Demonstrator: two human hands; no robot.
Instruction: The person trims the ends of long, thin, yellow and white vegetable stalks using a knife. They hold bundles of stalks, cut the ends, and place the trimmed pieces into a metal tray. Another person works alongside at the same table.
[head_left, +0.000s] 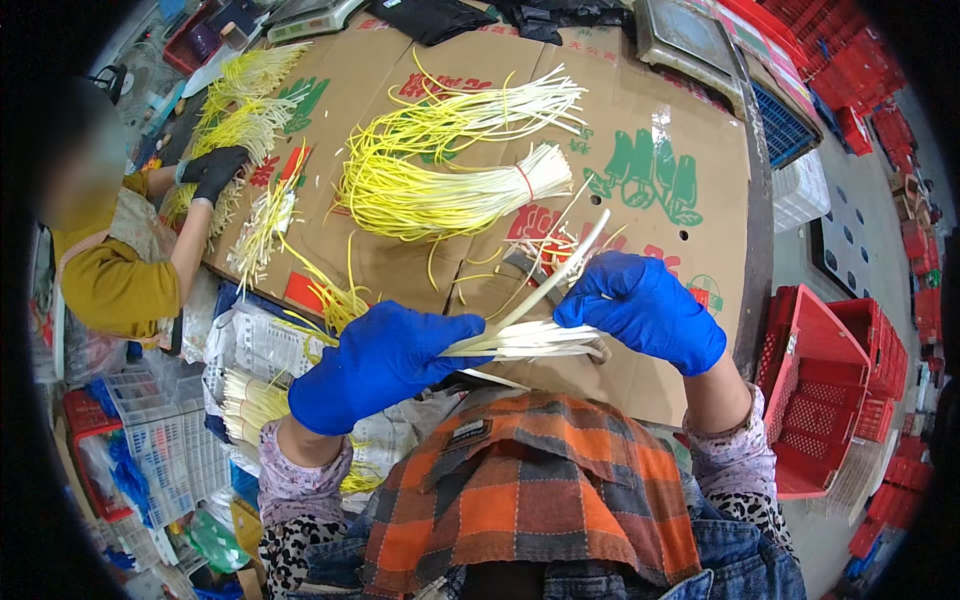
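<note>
My left hand (390, 360), in a blue glove, is closed around a small bunch of pale garlic chives (525, 340) near the table's front edge. My right hand (637, 304), also blue-gloved, has its fingers pinched at the bunch's upper right side; whether it grips a stalk I cannot tell. One thicker pale stalk (562, 274) slants up between the hands. Beyond them lies a yellow-white bundle (450, 187) tied with a red band, and behind it a looser bundle (510, 105). A curved blade (525, 266), partly hidden, rests by red and white scraps (551, 247).
Printed cardboard (720, 187) covers the table. At the left, a co-worker's dark-gloved hand (214, 169) touches more chives (255, 124). A metal scale (690, 37) stands at the back right, red crates (810, 397) at the right, and a white basket (169, 435) at the lower left.
</note>
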